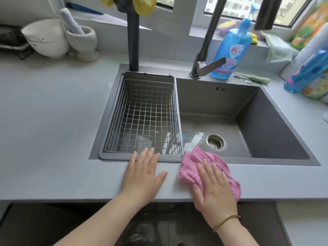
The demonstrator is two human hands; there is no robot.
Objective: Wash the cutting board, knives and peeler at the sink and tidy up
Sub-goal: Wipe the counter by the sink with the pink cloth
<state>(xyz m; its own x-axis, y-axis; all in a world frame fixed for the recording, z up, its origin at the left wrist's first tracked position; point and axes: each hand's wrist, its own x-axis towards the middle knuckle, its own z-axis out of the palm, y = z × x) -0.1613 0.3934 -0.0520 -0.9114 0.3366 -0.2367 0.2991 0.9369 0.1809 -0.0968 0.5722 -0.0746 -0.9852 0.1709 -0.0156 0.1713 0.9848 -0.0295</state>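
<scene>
A pink cloth [193, 164] lies on the front strip of the grey counter [44, 139], its far corner hanging over the edge of the sink [266, 121]. My right hand [214, 189] presses flat on the cloth with straight fingers. My left hand [143, 173] rests flat on the counter just left of it, fingertips touching the front rim of the wire basket [142, 114] that sits in the left half of the sink. The basket holds nothing. No cutting board, knife or peeler is in view.
The tap [204, 55] stands behind the sink, with a blue detergent bottle [229, 50] and a small brush [252, 79] beside it. The drain strainer [215, 141] shows in the wet basin. A white bowl [44, 38] and a mortar with pestle [81, 41] stand back left.
</scene>
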